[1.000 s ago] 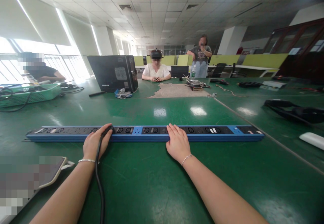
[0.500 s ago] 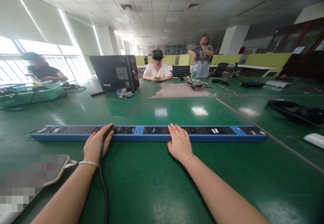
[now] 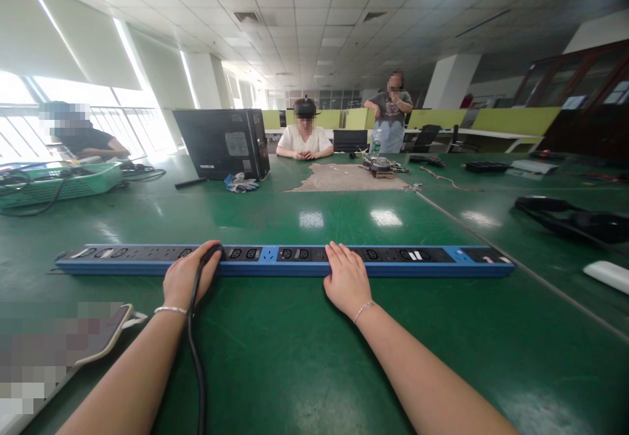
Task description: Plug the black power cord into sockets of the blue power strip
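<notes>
A long blue power strip (image 3: 403, 268) with black and blue sockets lies across the green table in front of me. My left hand (image 3: 189, 278) is closed on a black cable plug (image 3: 212, 251), pressed against the top of the strip left of its middle. Its fingers hide how far the plug sits in a socket. The black power cable (image 3: 195, 350) runs from it towards me, over the table. My right hand (image 3: 348, 281) lies across the strip right of the middle, fingertips over its top and palm at its near side, gripping it.
A phone-like device (image 3: 103, 340), partly blurred, lies at the lower left. Behind are a green basket (image 3: 83, 183) with cables, a black computer case (image 3: 216, 143) and gloves (image 3: 240, 183). Black straps (image 3: 565, 219) lie right. One person (image 3: 304, 137) sits opposite; two others are farther off.
Both hands keep their places on the plug and the power strip. The view has shifted very slightly; nothing else has visibly moved.
</notes>
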The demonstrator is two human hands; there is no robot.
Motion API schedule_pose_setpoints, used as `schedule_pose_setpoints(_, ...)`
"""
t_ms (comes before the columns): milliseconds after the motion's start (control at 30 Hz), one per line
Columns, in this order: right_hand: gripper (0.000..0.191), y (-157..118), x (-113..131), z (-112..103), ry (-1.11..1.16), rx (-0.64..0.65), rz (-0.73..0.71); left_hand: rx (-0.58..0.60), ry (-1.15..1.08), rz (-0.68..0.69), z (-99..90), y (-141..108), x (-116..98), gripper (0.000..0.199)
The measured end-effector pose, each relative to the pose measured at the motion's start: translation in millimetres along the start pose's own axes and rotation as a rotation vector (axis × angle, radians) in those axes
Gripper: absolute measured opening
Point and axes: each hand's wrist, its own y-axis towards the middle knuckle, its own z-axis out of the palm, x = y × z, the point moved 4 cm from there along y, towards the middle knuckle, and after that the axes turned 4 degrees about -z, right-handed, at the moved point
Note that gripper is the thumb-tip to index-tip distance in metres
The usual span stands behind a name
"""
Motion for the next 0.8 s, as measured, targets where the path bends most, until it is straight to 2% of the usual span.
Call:
schedule_pose_setpoints(100,0.056,0.0,0.1,0.1,0.000,-0.003,0.000,0.016,-0.027,-0.005,0.8,1.3,-0.2,0.044)
schedule_pose_setpoints(667,0.057,0.4,0.0,0.7,0.000,0.004,0.000,-0.083,-0.191,-0.005,5.3,-5.1,0.1,0.035)
schedule_pose_setpoints(800,0.057,0.4,-0.2,0.9,-0.003,-0.006,0.001,-0.070,-0.219,-0.025,5.5,-5.4,-0.1,0.035)
